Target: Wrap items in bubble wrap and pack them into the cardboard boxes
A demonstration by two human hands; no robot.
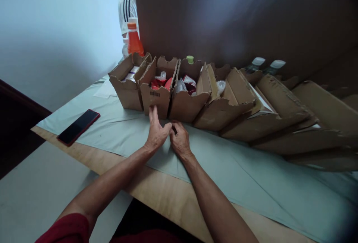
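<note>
My left hand [157,134] rests on the cloth with its first fingers stretched against the front of a cardboard box [155,103] that holds red packages. Its thumb reaches across to the fingers of my right hand [180,138]. The right hand's fingers are bent and closed near the lower front edge of the neighbouring cardboard box [187,106], which has dark red and clear wrapped packages inside. Anything between those fingertips is hidden.
More open cardboard boxes [223,114] lean in a row to the right. Behind stand an orange bottle [135,43] and white-capped bottles [257,62]. A phone [78,126] lies left on the green cloth [112,134]. Another person's striped sleeve [127,8] shows behind.
</note>
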